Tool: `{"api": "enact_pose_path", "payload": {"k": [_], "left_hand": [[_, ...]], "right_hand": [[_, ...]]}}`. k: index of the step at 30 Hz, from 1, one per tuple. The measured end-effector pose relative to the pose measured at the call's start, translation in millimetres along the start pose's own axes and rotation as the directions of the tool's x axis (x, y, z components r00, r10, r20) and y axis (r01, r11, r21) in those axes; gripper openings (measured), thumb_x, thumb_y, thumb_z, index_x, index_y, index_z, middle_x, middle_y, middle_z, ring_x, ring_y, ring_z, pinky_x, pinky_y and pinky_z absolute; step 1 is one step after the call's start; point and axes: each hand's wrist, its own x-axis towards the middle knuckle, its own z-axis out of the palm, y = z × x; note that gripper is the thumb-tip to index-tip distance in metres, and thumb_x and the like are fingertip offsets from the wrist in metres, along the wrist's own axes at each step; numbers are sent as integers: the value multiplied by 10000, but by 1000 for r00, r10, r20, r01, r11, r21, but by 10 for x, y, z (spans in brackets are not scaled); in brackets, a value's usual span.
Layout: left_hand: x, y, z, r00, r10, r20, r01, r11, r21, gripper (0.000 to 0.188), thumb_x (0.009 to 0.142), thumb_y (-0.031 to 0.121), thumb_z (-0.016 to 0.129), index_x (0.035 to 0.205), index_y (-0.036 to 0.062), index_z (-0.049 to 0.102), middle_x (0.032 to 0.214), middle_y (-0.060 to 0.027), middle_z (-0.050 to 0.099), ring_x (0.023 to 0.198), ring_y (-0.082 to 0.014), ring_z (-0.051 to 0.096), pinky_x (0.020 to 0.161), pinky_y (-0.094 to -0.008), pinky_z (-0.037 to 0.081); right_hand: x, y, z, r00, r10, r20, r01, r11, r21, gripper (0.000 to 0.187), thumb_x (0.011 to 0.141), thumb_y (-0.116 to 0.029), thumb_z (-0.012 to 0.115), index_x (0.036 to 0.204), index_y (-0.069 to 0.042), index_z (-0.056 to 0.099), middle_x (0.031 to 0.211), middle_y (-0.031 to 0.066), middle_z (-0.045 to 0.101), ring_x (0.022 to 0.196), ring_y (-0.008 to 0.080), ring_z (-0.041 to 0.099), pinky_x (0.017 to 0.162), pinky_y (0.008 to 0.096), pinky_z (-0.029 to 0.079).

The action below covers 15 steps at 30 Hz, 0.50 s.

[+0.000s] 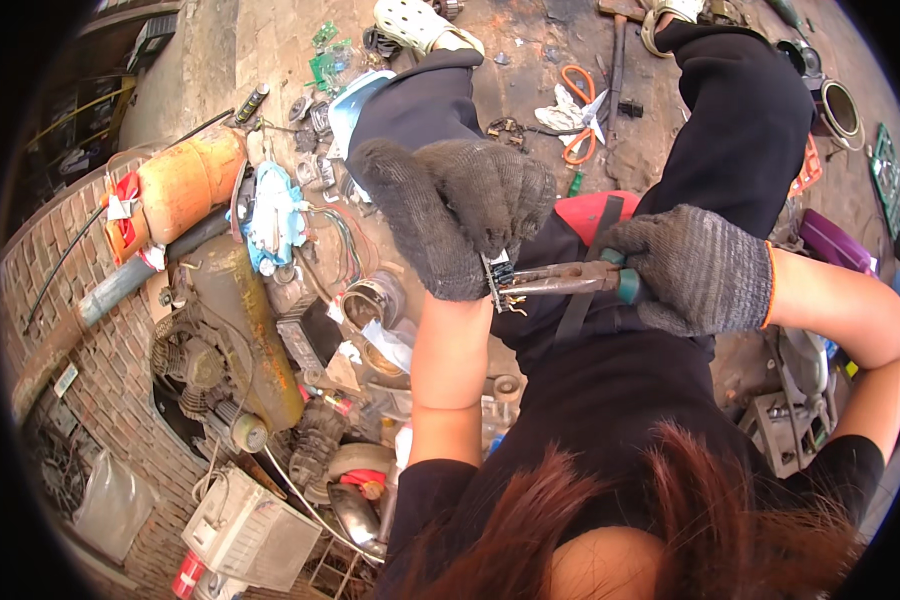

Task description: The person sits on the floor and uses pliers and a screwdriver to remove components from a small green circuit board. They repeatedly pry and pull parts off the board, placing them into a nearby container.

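Both my hands wear dark grey knitted gloves and meet above my lap. My left hand (460, 205) is closed round a small electronic part (499, 278), which has a pale edge, a dark block and thin copper-coloured ends; most of it hides behind the glove. My right hand (695, 268) grips the green handles of a pair of pliers (565, 279). The jaws of the pliers point left and reach the small part, at its dark block and wire ends. Whether they bite on it I cannot tell.
Orange-handled scissors (576, 110) and a hammer (618, 60) lie on the floor ahead. Green circuit boards (335, 60) are scattered at the front left. On my left are an orange gas cylinder (190, 180), an open can (370, 300) and a beige metal box (250, 530). Far right stands a metal cylinder (838, 110).
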Motion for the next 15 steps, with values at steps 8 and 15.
{"api": "enact_pose_path", "payload": {"k": [8, 15], "left_hand": [[62, -49, -34, 993, 91, 77, -51, 906, -420, 729, 977, 619, 208, 445, 144, 356, 382, -15, 338, 305, -143, 316, 346, -280, 316], [178, -98, -150, 985, 128, 115, -50, 850, -524, 588, 999, 546, 282, 575, 157, 406, 444, 21, 339, 348, -99, 279, 383, -273, 268]], "right_hand": [[107, -54, -27, 1000, -28, -11, 28, 999, -21, 350, 696, -196, 653, 964, 29, 624, 1037, 191, 601, 861, 361, 624, 786, 420, 534], [79, -54, -178, 973, -137, -188, 163, 978, 129, 237, 751, -196, 654, 824, 28, 638, 989, 215, 587, 827, 374, 610, 734, 421, 511]]}}
